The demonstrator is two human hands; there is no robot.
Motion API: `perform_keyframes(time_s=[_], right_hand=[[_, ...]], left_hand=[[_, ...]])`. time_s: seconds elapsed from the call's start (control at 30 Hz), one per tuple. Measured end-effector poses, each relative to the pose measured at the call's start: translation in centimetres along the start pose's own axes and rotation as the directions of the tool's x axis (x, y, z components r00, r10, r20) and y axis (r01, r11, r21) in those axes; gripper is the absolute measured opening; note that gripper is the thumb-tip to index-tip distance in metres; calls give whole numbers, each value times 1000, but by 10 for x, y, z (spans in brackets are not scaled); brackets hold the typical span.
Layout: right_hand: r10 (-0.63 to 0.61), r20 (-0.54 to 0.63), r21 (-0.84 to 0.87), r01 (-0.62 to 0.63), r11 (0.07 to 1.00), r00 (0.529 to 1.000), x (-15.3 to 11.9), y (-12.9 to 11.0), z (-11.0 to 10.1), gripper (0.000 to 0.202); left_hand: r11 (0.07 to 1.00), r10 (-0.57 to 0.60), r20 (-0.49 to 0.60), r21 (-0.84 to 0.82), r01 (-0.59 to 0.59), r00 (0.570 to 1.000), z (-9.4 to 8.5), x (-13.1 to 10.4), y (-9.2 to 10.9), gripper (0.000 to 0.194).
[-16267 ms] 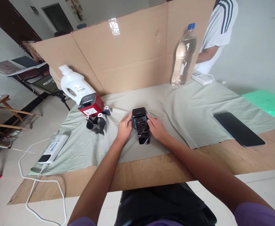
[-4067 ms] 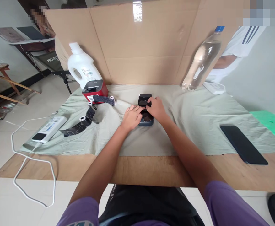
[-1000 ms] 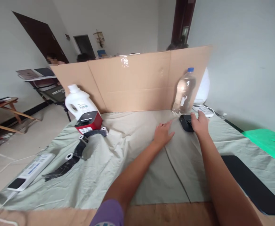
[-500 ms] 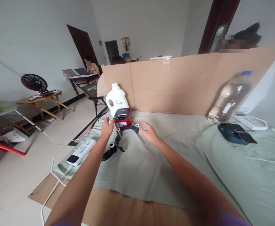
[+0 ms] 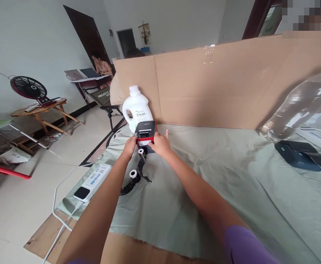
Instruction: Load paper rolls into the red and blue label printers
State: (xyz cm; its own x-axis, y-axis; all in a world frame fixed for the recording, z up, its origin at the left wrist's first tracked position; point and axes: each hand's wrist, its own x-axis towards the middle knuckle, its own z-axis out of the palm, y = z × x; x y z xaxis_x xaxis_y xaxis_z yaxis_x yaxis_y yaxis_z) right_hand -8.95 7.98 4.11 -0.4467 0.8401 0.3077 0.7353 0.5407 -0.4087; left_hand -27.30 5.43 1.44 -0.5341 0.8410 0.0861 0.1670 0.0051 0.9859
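Note:
A small box (image 5: 145, 131), red at the sides with a black top and a white printed label in front, stands against the white jug (image 5: 139, 106). My left hand (image 5: 130, 147) is closed against its left side, fingers partly hidden. On the right side, my right hand (image 5: 161, 143) grips the box with the thumb in front and one finger sticking up. Just in front lies a white-cored roll (image 5: 141, 151) with a dark strip trailing from it. Nearer to me is a second dark roll (image 5: 133, 174), its black strip curling over the pale green cloth (image 5: 177, 205).
A white power bank (image 5: 93, 182) with a cable lies at left. Behind stands a cardboard partition (image 5: 204, 88). To the right are a large clear bottle (image 5: 295, 106) and a dark blue device (image 5: 300, 156). A person (image 5: 102, 68) sits in the background.
Both hands have moved inward and taken hold of the red and black box by its sides. The right hand now covers where another roll lay. The view has shifted slightly.

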Motion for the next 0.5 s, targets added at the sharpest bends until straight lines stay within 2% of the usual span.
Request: perform_keyframes(time_s=[0.13,0.23,0.4,0.5], right_hand=[[-16,-44,-33,14,999,999,2,2,-1,30],[-70,-104,18,72,997,992,3,1,-11,38],[-83,-206,271,138,952,975,-2,-1,-45,60],[-99,-318,417,233,879,943,-19,8,-64,76]], left_hand=[[998,-33,-2,-45,33,999,1,-5,5,46],[997,-51,-22,-63,49,998,4,-12,19,40],[990,20,-92,-138,-33,996,9,-30,65,25],[982,105,-106,-144,-120,989,16,-52,96,27]])
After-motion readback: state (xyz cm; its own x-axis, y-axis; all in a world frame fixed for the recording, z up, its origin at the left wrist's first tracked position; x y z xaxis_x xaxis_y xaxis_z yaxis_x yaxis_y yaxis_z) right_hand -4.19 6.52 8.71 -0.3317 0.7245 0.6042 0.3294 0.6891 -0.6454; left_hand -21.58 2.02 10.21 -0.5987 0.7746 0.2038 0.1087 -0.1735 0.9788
